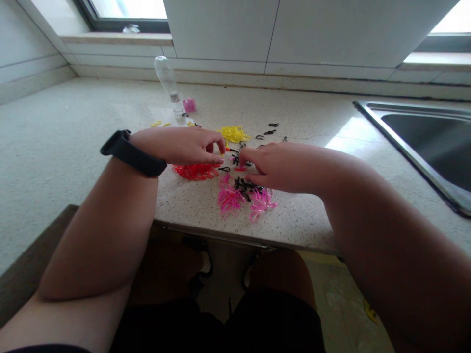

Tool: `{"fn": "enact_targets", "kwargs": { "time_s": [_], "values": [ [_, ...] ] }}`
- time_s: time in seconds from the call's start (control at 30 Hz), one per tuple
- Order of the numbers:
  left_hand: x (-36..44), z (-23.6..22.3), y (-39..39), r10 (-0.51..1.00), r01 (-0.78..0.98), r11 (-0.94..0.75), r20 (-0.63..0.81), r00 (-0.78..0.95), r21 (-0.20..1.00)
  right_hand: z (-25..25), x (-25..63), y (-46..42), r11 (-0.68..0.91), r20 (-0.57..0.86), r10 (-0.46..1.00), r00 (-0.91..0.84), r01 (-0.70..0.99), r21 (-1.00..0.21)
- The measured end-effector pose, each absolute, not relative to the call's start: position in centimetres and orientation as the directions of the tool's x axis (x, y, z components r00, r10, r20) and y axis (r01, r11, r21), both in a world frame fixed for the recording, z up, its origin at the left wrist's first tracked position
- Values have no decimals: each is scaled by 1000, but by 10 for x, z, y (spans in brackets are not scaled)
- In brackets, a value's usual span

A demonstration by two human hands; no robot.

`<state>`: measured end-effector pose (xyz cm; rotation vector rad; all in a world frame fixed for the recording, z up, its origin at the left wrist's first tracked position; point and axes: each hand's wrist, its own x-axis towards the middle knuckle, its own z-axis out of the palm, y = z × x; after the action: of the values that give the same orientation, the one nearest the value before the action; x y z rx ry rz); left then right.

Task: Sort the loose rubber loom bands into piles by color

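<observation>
My left hand (195,145) hovers at the edge of a pile of red rubber bands (196,171), thumb and forefinger apart with nothing visible between them. My right hand (281,165) reaches in from the other side, its fingers bent down at a few black bands (235,159); thumb and forefinger are apart. Beneath the right hand lie pink rubber bands (230,200) in two clumps, with more black ones between them. Behind the hands sits a heap of yellow rubber bands (234,134). My palms hide part of the piles.
A clear bottle (167,81) stands at the back, beside a small pink item (189,105). Loose black bands (270,132) and yellow bands (156,123) are scattered on the speckled counter (91,113). A metal sink (423,142) is set in at the right.
</observation>
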<state>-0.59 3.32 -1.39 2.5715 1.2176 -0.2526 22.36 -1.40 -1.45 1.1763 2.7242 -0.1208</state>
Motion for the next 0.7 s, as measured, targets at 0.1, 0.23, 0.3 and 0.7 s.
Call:
{"fn": "enact_targets", "kwargs": {
  "time_s": [0.1, 0.23, 0.3, 0.7],
  "values": [
    [-6, -14, 33, 731, 778, -600, -269, 627, 183, -15, 223, -14, 683, -186, 718, -670, 730, 6],
    [-5, -13, 31, 738, 782, -598, -260, 623, 175, -15, 224, -15, 683, -179, 721, -670, 730, 21],
    [-5, -13, 31, 738, 782, -601, -260, 622, 164, -15, 224, -16, 689, -177, 717, -675, 725, 26],
    [-4, -11, 28, 740, 783, -606, -261, 620, 141, -15, 225, -19, 699, -156, 711, -686, 714, 47]
  ]
}}
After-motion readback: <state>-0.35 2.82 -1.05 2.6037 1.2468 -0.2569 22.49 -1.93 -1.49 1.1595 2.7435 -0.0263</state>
